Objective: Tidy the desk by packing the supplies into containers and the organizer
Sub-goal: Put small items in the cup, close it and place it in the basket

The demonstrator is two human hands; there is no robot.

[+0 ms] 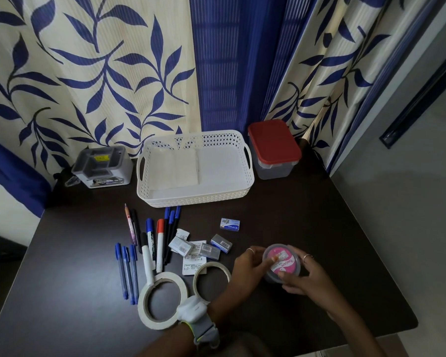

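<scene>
A small round tub with a pink label [283, 264] stands on the dark desk [319, 215] at the front right. My left hand [247, 266] touches its lid with curled fingers from the left. My right hand [301, 276] grips its right side. Pens and markers [150, 243] lie in a loose row at the middle left. Small staple boxes [211, 247] and paper slips lie beside them. Two tape rolls [162, 300] lie near the front edge. A white basket [195, 168], a grey organizer [102, 164] and a red-lidded box [273, 148] stand at the back.
A blue staple box [229, 224] lies alone in front of the basket. White paper lines the basket's floor. A leaf-patterned curtain [88, 73] hangs right behind the desk. A grey wall runs along the right side. My left wrist wears a band with a white device.
</scene>
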